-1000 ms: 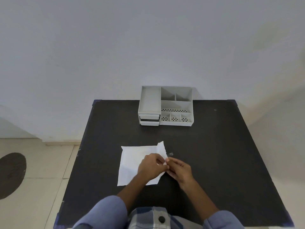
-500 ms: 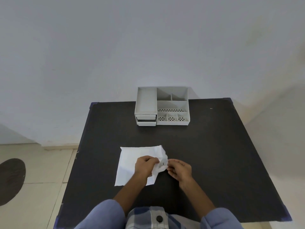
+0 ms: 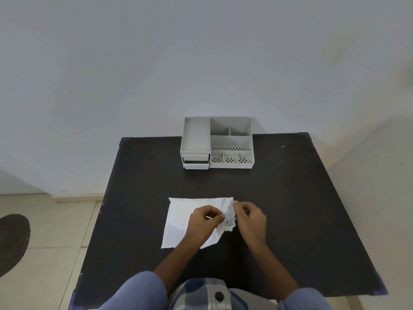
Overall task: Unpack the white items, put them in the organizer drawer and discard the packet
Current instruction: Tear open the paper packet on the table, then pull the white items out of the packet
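Note:
A white paper packet (image 3: 182, 214) lies flat on the black table (image 3: 290, 198) in front of me. Its right edge is lifted and crumpled between my hands. My left hand (image 3: 204, 222) pinches that raised edge from the left. My right hand (image 3: 251, 219) grips the same edge from the right. A few small white bits (image 3: 229, 228) show at the lower end of the crumpled edge; what they are is unclear. The grey organizer (image 3: 231, 142) stands at the far edge, its two small drawers (image 3: 196, 163) at the lower left front, the lower one slightly out.
The organizer has a long tray on the left and several open compartments on the right. A plain wall rises behind the table. Tiled floor and a dark round mat (image 3: 12, 240) lie to the left.
The packet's right edge has been lifted and crumpled further between both hands. My right hand has moved up and closer to the left hand.

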